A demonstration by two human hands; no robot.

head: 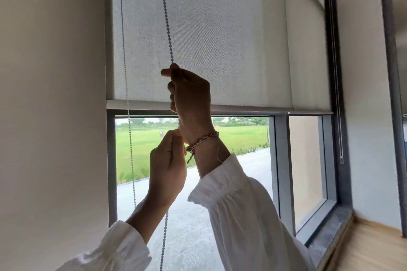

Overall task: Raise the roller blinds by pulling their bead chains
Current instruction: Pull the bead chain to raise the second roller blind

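Observation:
A pale grey roller blind (220,39) covers the upper part of the window, and its bottom bar (242,108) hangs about halfway down. The near strand of the bead chain (165,17) runs down from the top of the view into my right hand (190,97), which is closed around it in front of the blind's lower edge. Just below, my left hand (168,169) pinches the same strand, which continues down past my wrist. The far strand of the chain (126,86) hangs free to the left.
A plain wall (50,116) stands close on the left. To the right hangs a second blind (308,55) with its own thin chain (338,105). A stone sill (330,233) and wooden floor (374,248) lie at lower right.

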